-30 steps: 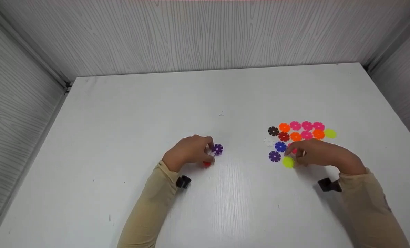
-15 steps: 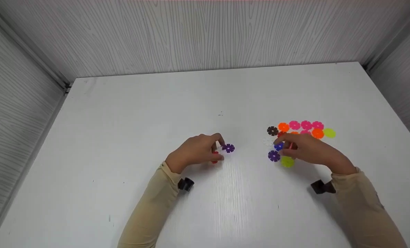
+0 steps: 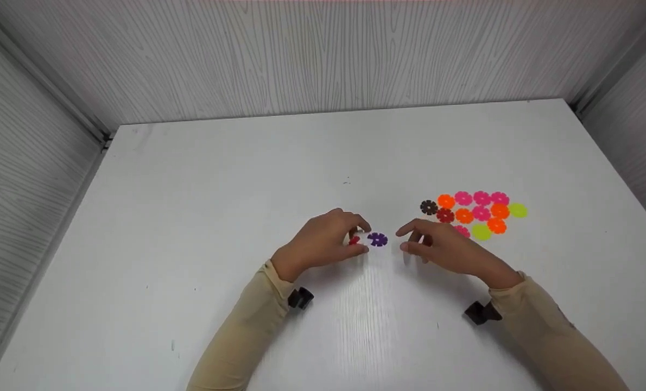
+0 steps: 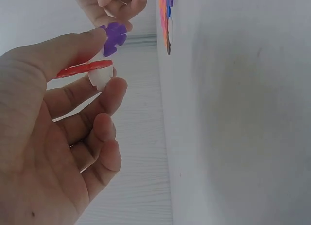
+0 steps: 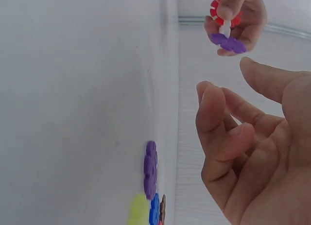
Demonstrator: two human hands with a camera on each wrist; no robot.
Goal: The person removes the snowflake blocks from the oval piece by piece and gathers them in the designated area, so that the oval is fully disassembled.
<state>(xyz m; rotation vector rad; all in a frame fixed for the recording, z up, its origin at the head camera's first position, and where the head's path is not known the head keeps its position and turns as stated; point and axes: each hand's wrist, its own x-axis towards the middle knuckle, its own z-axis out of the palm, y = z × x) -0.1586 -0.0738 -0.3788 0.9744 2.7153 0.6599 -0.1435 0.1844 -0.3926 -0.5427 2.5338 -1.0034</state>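
Observation:
My left hand (image 3: pixel 328 239) pinches a small joined piece of plastic snowflake discs between thumb and fingers. It is made of a red disc (image 4: pixel 87 68), a white disc (image 4: pixel 100 78) and a purple disc (image 4: pixel 115 39), interlocked at angles to one another. The purple one sticks out past the fingertips, toward my right hand (image 3: pixel 442 244). That right hand is just right of the purple disc, with thumb and fingers apart and nothing between them, as the right wrist view shows. The left fingers partly cover the red disc.
Loose snowflake discs lie flat on the white table (image 3: pixel 220 190) at right, among them a dark brown disc (image 3: pixel 429 207), pink disc (image 3: pixel 482 198) and yellow disc (image 3: pixel 481 232). Another purple disc (image 5: pixel 150 170) and a blue disc (image 5: pixel 154 209) are hidden behind my right hand in the head view.
My left hand has moved right with the joined discs. My right hand has left the loose discs and moved left, close to the joined piece.

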